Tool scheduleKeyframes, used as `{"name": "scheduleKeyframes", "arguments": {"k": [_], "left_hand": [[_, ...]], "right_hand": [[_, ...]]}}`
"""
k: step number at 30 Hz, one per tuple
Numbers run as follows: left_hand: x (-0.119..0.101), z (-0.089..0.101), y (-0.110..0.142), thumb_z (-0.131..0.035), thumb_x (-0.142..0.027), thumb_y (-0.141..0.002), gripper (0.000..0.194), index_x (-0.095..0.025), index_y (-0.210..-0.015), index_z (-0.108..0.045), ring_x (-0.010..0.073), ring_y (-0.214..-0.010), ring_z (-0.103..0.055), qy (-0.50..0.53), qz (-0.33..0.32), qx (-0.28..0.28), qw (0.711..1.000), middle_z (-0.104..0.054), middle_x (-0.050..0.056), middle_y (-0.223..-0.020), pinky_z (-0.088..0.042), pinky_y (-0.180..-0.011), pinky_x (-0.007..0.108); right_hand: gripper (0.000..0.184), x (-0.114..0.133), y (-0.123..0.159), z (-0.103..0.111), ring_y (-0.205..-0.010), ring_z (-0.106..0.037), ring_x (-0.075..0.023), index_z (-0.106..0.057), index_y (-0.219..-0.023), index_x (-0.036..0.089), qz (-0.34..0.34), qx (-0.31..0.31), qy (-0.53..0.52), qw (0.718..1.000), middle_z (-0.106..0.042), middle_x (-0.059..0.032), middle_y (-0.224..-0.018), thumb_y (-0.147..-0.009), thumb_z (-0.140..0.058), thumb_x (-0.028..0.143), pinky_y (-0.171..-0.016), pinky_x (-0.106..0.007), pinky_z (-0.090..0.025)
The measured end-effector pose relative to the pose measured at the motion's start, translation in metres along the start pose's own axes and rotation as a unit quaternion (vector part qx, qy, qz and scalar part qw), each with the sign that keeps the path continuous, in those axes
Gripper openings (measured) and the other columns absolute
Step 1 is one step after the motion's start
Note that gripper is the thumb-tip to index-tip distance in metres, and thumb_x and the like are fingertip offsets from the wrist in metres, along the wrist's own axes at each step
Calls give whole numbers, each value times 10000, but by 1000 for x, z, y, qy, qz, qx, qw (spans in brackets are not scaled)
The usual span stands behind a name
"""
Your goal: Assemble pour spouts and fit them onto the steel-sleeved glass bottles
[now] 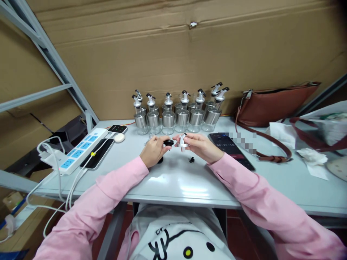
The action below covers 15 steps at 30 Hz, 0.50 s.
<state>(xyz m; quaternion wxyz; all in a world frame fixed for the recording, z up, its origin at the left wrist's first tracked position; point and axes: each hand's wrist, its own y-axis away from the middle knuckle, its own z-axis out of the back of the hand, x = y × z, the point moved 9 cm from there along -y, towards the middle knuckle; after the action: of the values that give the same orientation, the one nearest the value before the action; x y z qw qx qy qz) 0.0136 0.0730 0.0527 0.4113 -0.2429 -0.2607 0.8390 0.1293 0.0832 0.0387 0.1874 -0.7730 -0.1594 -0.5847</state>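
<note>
Above the middle of the grey table my left hand (153, 150) pinches a black round stopper (168, 143). Just right of it, my right hand (202, 146) is closed on a silver pourer spout (182, 141) with a dark tip. Stopper and spout are close together but apart. Some small black pieces (192, 159) lie on the table below my right hand. Another black round part (160, 160) lies beside my left wrist, partly covered. Behind my left hand a clear object shows only in part.
Several glass-and-steel bottles (168, 121) with pourers stand in rows at the back. A white power strip (81, 150), cables and a phone (99, 153) lie at left. At right are a phone showing a timer (230, 150), a brown bag (271, 106) and crumpled tissue (311, 157).
</note>
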Motion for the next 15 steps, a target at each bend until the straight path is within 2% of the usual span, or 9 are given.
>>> {"name": "scheduleKeyframes", "arguments": {"k": [3,7,11,15], "left_hand": [[-5,0,2,-306,-513,-920,384,-177,-1070,-413,162,-685,-538,46,-28,-6,999,-622,74,-892,-439,-721,321],[2,-8,4,-378,-521,-899,373,-191,-1074,-377,160,-690,-572,115,7,17,993,-614,58,-867,-450,-707,320],[8,-10,5,-368,-487,-911,331,-190,-1056,-378,166,-679,-579,129,44,28,990,-601,34,-779,-450,-702,320],[2,-10,3,-318,-477,-925,325,-184,-1046,-392,179,-700,-583,117,34,43,992,-622,52,-803,-448,-717,336]], "right_hand": [[262,-5,0,-4,-720,-579,-129,-688,-841,154,-19,25,-6,999,-649,-52,-819,-699,-702,373,-632,-252,-445],[283,-10,0,-9,-690,-590,-120,-691,-866,148,-24,49,-19,998,-655,-37,-771,-690,-717,369,-636,-248,-452],[322,-10,1,-10,-732,-622,-132,-678,-945,152,-16,56,-12,998,-670,-44,-833,-701,-712,360,-676,-260,-465],[308,-13,1,-10,-727,-636,-131,-688,-879,140,-22,68,7,997,-675,-37,-785,-681,-731,371,-693,-254,-472]]}}
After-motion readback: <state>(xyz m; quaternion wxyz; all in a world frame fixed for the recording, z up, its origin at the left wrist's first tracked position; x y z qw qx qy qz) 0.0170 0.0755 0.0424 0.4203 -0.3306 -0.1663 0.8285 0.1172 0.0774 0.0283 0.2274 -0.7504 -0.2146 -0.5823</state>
